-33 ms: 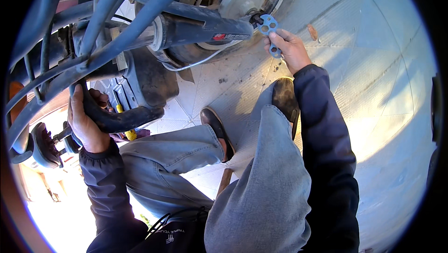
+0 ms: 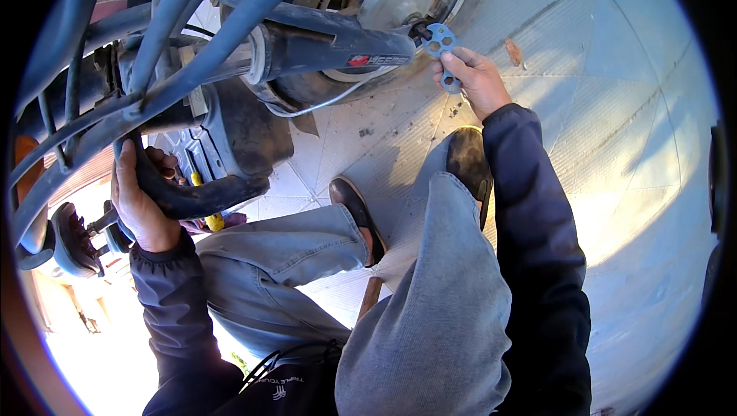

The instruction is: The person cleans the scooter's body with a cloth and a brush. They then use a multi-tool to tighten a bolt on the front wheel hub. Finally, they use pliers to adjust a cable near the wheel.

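- Right hand (image 2: 476, 82) grasped a flat blue multi-hole metal wrench (image 2: 441, 35), upper centre, at the dark axle fitting (image 2: 419, 31).
- Left hand (image 2: 146, 197) gripped a curved black bar (image 2: 206, 197), left.
- Apparently fitting the wrench; turning called for secure seating.

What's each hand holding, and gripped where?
Right hand: flat blue multi-hole wrench, by its lower half. Left hand: curved black tube, gripped around its left part.
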{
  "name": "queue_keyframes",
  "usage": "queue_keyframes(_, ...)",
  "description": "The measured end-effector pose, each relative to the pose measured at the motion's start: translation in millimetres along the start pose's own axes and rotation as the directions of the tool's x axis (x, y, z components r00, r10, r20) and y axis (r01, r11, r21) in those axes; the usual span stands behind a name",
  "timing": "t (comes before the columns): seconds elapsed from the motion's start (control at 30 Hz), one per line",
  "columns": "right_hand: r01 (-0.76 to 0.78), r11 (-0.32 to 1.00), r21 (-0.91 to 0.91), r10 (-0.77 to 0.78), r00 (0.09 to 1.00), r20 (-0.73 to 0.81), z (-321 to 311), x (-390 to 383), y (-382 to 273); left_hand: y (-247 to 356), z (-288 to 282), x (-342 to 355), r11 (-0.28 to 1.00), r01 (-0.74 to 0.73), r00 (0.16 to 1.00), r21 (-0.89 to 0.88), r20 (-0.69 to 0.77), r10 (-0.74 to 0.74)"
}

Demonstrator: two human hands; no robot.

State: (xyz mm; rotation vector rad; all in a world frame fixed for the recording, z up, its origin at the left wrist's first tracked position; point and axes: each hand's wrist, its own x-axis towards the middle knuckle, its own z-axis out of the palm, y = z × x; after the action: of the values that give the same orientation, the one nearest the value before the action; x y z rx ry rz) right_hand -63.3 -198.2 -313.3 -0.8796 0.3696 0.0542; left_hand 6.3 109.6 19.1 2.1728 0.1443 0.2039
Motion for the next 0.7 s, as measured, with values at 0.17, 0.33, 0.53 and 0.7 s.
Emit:
queue_keyframes(0.17, 0.014, 0.983, -0.184, 0.003, 0.996, 0.089, -18, 17, -1, -1, -1, 1, 1.0, -0.001, 1.0, 0.019, -0.021, 0.002)
queue_keyframes(0.33, 0.128, 0.871, -0.474, -0.09, 0.991, 0.102, -27, 31, -22, -1, 0, 0, 1.0, -0.002, 1.0, 0.031, -0.015, 0.003)
queue_keyframes(0.53, 0.207, 0.763, -0.612, -0.103, 0.974, 0.201, -36, 40, -39, -1, 1, 0, 1.0, -0.009, 1.0, 0.009, -0.022, 0.009)
queue_keyframes(0.7, 0.077, 0.842, -0.534, 0.013, 0.987, 0.163, -25, 19, -36, -2, -2, 0, 1.0, -0.012, 1.0, 0.004, -0.017, 0.013)
